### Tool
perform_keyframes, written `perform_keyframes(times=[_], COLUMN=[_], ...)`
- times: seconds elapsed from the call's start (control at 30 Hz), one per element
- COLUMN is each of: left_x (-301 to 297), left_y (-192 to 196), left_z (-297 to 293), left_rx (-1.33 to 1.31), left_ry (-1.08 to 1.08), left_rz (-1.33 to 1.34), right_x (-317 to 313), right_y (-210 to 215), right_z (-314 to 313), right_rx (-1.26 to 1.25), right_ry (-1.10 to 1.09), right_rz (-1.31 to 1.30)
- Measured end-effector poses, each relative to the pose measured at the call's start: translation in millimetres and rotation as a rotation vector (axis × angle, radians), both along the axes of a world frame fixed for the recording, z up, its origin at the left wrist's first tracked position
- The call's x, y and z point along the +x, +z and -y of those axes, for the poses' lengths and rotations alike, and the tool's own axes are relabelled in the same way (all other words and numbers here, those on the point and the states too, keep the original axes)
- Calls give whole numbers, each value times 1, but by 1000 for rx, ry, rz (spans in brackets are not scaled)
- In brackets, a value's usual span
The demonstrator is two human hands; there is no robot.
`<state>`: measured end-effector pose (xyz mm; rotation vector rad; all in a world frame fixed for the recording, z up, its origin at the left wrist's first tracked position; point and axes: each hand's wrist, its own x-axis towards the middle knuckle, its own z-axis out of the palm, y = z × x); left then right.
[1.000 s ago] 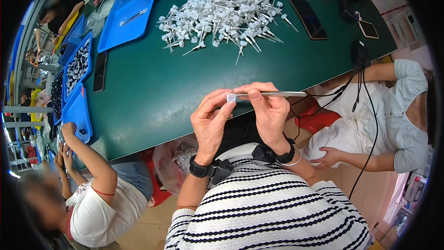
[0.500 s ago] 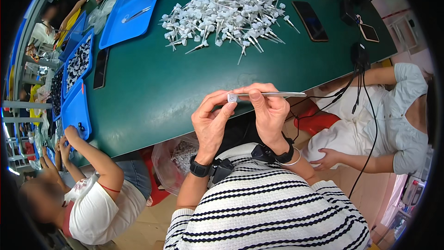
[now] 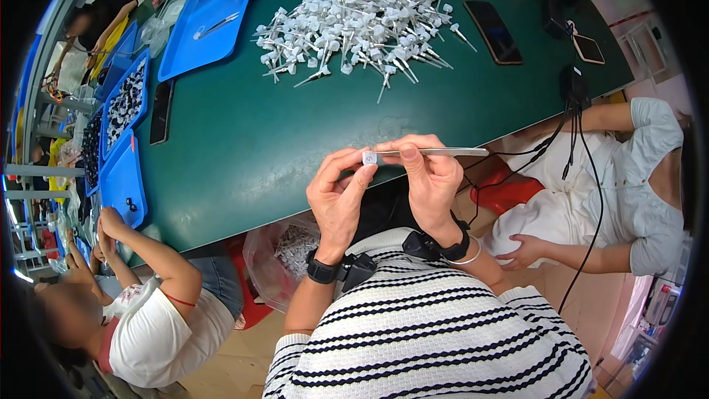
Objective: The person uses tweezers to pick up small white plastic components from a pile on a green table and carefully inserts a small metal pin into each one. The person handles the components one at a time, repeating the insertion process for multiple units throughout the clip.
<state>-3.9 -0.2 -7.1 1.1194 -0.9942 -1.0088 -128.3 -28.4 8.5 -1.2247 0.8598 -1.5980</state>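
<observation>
Between the thumb and fingers of my left hand (image 3: 336,196) is a small white square plastic piece (image 3: 369,157) with a round mark on its face. My right hand (image 3: 425,181) pinches a pair of metal tweezers (image 3: 465,151), held nearly level. Their narrow end meets the white piece, though the exact contact is too small to make out. Both hands are raised just in front of the near table edge. Beyond them on the table lies a heap of white plastic pieces with thin metal stems (image 3: 362,26).
A blue tray (image 3: 173,55) bearing another pair of tweezers sits at the far left of the green table (image 3: 244,140). Phones (image 3: 493,32) lie on it. Black cables (image 3: 546,140) hang at the right edge. People sit on both sides; a clear bag (image 3: 255,255) is below.
The tweezers' narrow end and the white piece have shifted very slightly against each other. My hands stay almost in place. The person on the left has moved their arm a little.
</observation>
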Motion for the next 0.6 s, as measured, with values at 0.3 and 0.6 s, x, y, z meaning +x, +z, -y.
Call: perform_keyframes(times=[0.3,0.6], left_x=[-2,-1], left_y=[0,-3], left_z=[3,2], left_rx=[-20,-15], left_ry=[-23,-19], left_rz=[-17,41], right_x=[-4,-3], right_y=[-1,-2], right_z=[3,4], right_rx=[-46,-31], right_ry=[-4,2], right_rz=[-89,-64])
